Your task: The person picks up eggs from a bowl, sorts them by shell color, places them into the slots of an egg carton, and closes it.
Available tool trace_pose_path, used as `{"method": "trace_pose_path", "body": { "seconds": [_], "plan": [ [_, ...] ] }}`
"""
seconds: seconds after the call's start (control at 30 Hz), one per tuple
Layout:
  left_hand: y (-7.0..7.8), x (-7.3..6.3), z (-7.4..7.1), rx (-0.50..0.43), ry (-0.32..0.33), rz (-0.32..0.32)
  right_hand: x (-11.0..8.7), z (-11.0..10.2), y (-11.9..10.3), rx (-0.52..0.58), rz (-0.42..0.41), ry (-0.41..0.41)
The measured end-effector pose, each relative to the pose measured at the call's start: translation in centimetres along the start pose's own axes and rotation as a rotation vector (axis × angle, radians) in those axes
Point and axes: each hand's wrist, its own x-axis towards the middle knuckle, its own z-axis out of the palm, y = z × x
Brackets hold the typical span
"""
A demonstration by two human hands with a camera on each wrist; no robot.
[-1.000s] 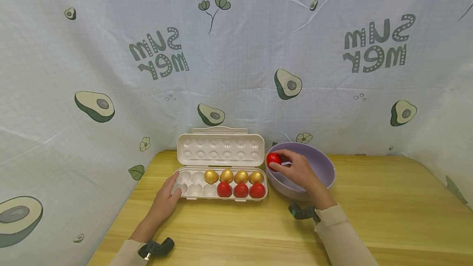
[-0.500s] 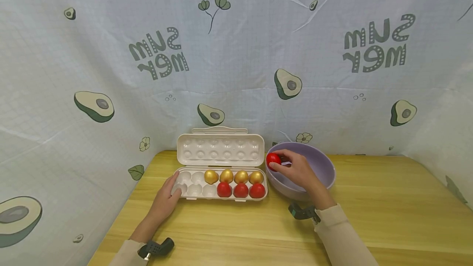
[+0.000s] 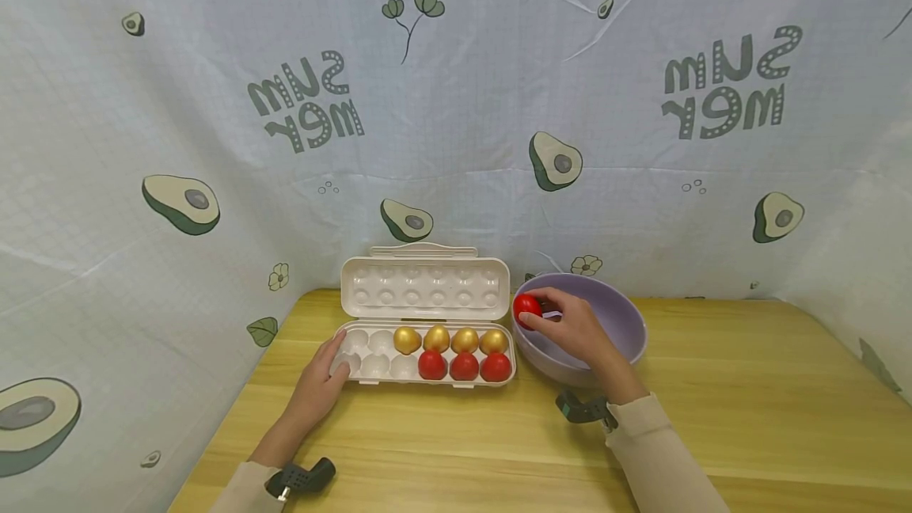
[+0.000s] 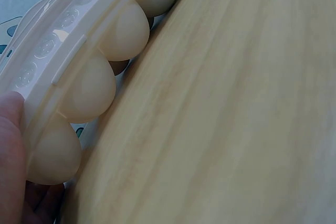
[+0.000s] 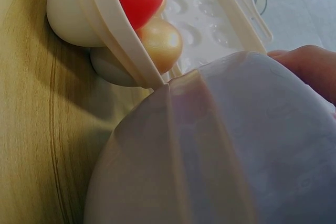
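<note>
An egg carton [image 3: 426, 328] stands with its lid up in the head view. Several gold eggs [image 3: 437, 339] fill the right of its back row, and three red eggs [image 3: 465, 366] sit in front of them. The cups at its left end hold nothing. My left hand [image 3: 318, 382] grips that left end, its thumb [image 4: 11, 109] on the rim in the left wrist view. With my right hand [image 3: 570, 324] I pinch another red egg [image 3: 527, 311] between thumb and fingers, over the left rim of a purple bowl [image 3: 621, 321]. In the right wrist view, the bowl's wall hides this egg almost wholly.
The bowl stands right beside the carton's right end on the wooden table [image 3: 748, 386]. Behind both hangs a white cloth [image 3: 470, 117] printed with avocados, which also runs along the left side. Each wrist wears a dark camera mount [image 3: 586, 408].
</note>
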Motion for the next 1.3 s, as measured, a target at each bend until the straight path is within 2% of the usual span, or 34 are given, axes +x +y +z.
{"method": "trace_pose_path", "body": {
  "seconds": [0.37, 0.77, 1.03, 1.3],
  "plan": [
    [-0.04, 0.07, 0.01, 0.003, 0.008, 0.009, 0.11, 0.21, 0.24, -0.009, -0.023, 0.011],
    [-0.13, 0.02, 0.08, 0.004, 0.0, 0.016, -0.01, 0.02, 0.04, -0.014, 0.001, 0.003],
    [-0.13, 0.02, 0.08, 0.004, -0.003, 0.012, 0.03, 0.11, 0.11, 0.021, -0.013, 0.013],
    [-0.3, 0.04, 0.16, 0.006, 0.022, 0.036, 0.05, 0.04, 0.09, 0.043, -0.013, 0.001]
  ]
}}
